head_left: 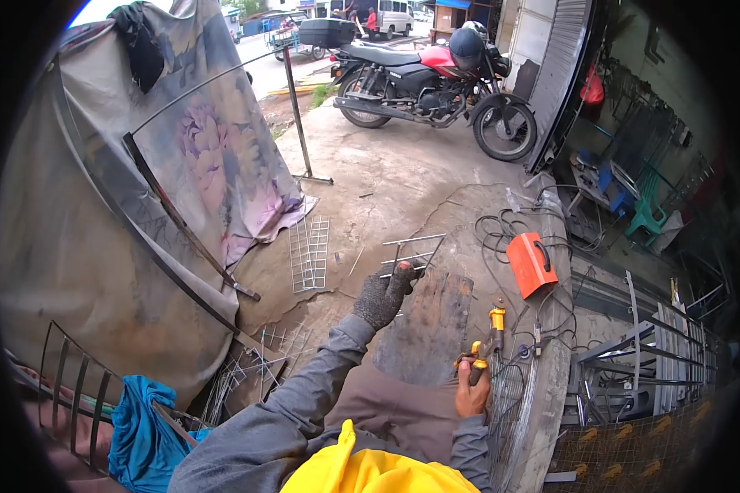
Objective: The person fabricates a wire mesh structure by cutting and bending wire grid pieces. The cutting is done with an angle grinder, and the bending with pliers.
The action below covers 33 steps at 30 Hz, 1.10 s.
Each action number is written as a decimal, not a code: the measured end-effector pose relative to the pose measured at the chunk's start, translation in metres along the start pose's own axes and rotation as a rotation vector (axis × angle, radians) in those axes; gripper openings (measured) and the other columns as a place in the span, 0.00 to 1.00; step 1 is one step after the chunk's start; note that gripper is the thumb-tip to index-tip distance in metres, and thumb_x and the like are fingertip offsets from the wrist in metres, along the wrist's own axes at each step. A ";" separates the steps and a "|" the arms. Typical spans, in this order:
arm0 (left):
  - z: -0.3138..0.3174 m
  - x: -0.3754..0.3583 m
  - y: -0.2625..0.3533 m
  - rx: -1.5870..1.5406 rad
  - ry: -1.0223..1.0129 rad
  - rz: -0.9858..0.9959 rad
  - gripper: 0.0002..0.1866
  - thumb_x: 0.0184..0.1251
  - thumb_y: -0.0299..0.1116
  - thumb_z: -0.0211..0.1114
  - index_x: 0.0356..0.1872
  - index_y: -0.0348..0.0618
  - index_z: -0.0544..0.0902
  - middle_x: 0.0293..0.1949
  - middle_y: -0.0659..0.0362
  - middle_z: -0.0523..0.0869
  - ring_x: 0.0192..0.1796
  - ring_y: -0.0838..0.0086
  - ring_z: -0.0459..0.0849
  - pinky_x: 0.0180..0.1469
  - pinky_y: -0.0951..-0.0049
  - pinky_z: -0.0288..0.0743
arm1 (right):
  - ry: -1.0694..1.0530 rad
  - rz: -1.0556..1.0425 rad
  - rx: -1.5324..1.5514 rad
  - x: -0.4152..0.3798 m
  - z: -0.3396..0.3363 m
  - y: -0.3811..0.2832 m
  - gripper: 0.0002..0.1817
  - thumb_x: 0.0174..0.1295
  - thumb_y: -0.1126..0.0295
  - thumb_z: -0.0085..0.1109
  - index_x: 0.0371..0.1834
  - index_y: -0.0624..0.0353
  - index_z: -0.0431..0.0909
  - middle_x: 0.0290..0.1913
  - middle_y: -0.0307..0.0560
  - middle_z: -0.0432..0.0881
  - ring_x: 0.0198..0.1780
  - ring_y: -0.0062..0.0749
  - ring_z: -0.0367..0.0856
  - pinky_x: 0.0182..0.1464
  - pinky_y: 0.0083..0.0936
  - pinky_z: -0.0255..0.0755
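Note:
My left hand [381, 297], in a dark grey knitted glove, is closed around a small frame of thin metal rods [416, 239]. The frame is held out over a dark, worn board [426, 329] on the ground. My right hand [472, 389] is bare and wrapped around a yellow-and-black hand tool [474, 352] beside my knee. I cannot tell its exact kind. A yellow and grey power tool [497, 319] shows just beyond it, close to the hand. Grey sleeves cover both arms.
An orange box with a black handle [532, 264] stands at the right among looped cables [501, 234]. Wire mesh pieces [309, 256] lie left of the board. A draped cloth [214, 156] hangs on the left. Metal bars [633, 361] are stacked at right; a motorcycle [432, 90] is parked ahead.

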<state>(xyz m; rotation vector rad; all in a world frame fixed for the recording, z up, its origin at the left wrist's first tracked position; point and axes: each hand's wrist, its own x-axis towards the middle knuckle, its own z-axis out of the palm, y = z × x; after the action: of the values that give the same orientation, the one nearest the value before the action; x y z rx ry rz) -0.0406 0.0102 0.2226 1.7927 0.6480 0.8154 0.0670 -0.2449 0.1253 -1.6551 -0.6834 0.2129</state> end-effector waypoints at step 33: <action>0.005 -0.008 0.006 0.035 0.049 -0.052 0.35 0.82 0.63 0.43 0.57 0.43 0.87 0.27 0.55 0.85 0.33 0.69 0.83 0.40 0.64 0.76 | 0.251 0.064 0.047 0.017 0.036 0.042 0.18 0.74 0.59 0.58 0.32 0.65 0.76 0.22 0.45 0.77 0.26 0.26 0.75 0.33 0.32 0.70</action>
<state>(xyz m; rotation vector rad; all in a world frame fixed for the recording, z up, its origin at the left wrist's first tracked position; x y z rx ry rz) -0.0413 -0.0002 0.2248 1.7844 0.7418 0.8194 0.0755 -0.2074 0.0814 -1.6258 -0.4336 0.0641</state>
